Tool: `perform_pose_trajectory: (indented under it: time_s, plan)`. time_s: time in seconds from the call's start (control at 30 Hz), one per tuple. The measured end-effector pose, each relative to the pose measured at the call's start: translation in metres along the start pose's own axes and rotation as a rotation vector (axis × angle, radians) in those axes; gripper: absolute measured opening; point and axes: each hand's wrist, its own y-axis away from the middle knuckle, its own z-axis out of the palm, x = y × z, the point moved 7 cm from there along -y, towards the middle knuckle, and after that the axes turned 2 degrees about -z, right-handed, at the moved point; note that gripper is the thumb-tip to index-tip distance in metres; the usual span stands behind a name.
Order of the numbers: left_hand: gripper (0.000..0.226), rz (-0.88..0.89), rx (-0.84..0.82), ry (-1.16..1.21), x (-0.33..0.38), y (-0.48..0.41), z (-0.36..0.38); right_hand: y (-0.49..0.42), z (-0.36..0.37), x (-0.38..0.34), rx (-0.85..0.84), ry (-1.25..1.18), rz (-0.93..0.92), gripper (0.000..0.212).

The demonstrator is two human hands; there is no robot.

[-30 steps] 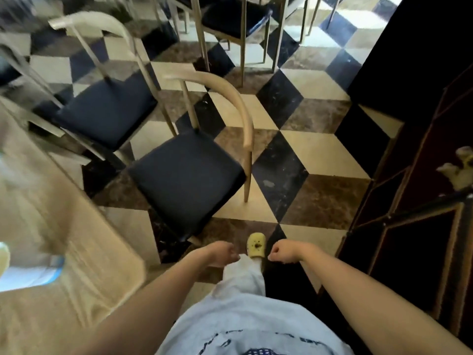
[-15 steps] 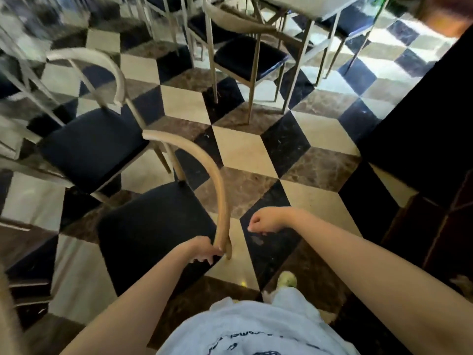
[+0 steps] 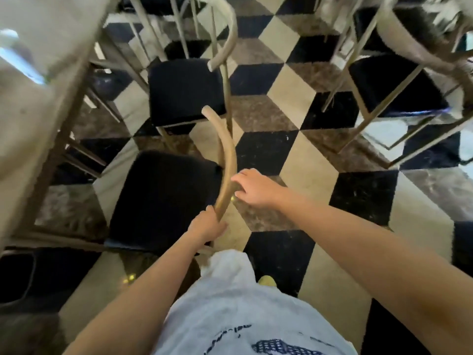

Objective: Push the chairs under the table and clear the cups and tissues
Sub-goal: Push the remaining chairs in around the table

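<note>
The worktop (image 3: 38, 73) at far left was smeared with motion blur and cut by the frame's edge. The far-right chair (image 3: 399, 83) was blurred too. The left hand's (image 3: 207, 225) fingers were hidden around the near chair's backrest (image 3: 227, 160).

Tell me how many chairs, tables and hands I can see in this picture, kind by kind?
Chairs: 3, the near chair being held, the next chair beyond it, and the far chair at right.
Tables: 1, the table at left.
Hands: 2, left hand and right hand.
Total: 6
</note>
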Motion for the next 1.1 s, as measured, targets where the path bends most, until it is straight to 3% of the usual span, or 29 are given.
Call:
perform_pose_trajectory:
  time_s: [0.13, 0.3, 0.4, 0.6, 0.8, 1.1]
  plan:
    - [0.051, -0.135, 0.118, 0.075, 0.007, -0.006, 0.004, -0.028, -0.007, -0.001, -0.014, 0.272, -0.267, 0.049]
    - [0.034, -0.306, 0.307, 0.128, 0.012, -0.009, 0.007, -0.07, 0.007, 0.01, -0.174, 0.528, -0.453, 0.051]
    - [0.03, -0.321, 0.464, 0.132, 0.012, -0.007, 0.007, -0.09, 0.006, 0.016, -0.225, 0.581, -0.547, 0.047]
    - [0.038, -0.328, 0.553, 0.078, 0.012, -0.01, 0.003, -0.114, 0.0, 0.024, -0.322, 0.608, -0.735, 0.045]
    - [0.04, -0.391, 0.568, 0.097, 0.009, -0.007, 0.003, -0.138, 0.004, 0.023, -0.465, 0.718, -0.845, 0.043]
    - [0.038, -0.521, 0.402, 0.147, 0.013, -0.005, 0.002, -0.148, 0.005, 0.023, -0.575, 0.64, -0.951, 0.037]
